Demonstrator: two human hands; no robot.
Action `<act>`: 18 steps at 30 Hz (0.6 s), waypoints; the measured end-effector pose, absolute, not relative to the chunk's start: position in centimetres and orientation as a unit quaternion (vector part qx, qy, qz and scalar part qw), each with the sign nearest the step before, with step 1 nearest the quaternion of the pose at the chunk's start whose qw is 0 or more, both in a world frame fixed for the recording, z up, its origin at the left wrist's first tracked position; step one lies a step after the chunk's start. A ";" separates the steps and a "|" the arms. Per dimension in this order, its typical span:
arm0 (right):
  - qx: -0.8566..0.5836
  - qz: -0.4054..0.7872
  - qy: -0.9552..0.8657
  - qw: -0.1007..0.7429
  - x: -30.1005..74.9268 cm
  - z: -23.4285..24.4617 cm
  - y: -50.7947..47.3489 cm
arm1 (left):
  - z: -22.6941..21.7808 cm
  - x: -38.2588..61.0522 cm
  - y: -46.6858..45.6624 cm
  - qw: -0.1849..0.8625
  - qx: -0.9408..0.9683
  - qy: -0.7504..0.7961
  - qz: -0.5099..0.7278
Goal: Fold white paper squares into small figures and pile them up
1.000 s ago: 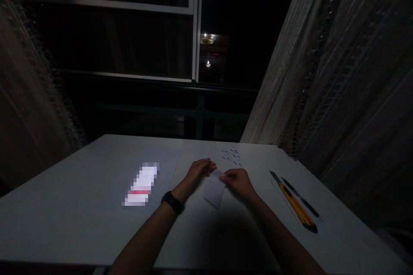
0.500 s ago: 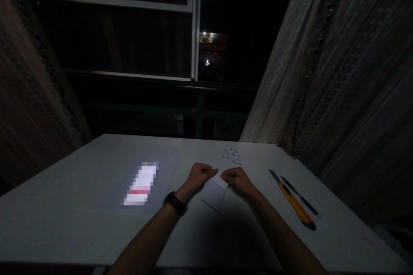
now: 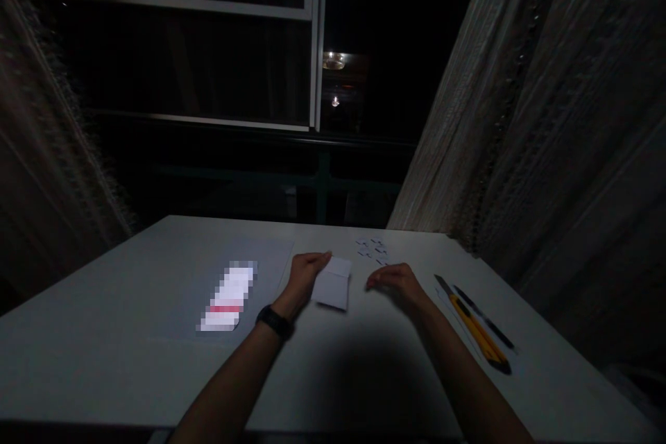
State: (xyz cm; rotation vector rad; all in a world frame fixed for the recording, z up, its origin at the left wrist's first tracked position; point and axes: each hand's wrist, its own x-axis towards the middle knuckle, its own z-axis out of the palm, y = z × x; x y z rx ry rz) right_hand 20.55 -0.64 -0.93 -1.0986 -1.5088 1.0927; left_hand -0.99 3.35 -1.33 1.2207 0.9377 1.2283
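Note:
A small white piece of paper point(image 3: 333, 286) is held a little above the white table point(image 3: 130, 361); my left hand point(image 3: 303, 276) pinches its upper left corner. A dark watch sits on that wrist. My right hand point(image 3: 396, 282) hovers to the right of the paper, apart from it, with its fingers curled loosely downward and nothing visible in them. Several tiny paper scraps point(image 3: 372, 248) lie just beyond the two hands.
A yellow utility knife point(image 3: 472, 325) and a black pen point(image 3: 484, 320) lie side by side at the right. A large pale sheet with a blurred red-and-white patch point(image 3: 229, 296) lies at the left. Curtains hang on both sides of a dark window.
My right hand has let go of the paper and moved right. My left hand has carried the paper up and to the left.

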 end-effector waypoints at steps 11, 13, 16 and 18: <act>-0.465 0.405 -0.522 0.589 16.8 -4.3 0.1 | -3.0 1.1 2.5 0.607 0.530 0.349 0.478; -0.467 0.386 -0.532 0.592 17.1 -4.3 0.1 | -3.3 1.2 2.6 0.617 0.530 0.352 0.463; -0.425 0.387 -0.586 0.572 17.7 -4.0 0.0 | -3.5 1.0 2.9 0.618 0.513 0.358 0.477; -0.378 0.393 -0.641 0.540 17.9 -3.7 -0.1 | -3.5 0.8 3.0 0.626 0.489 0.354 0.493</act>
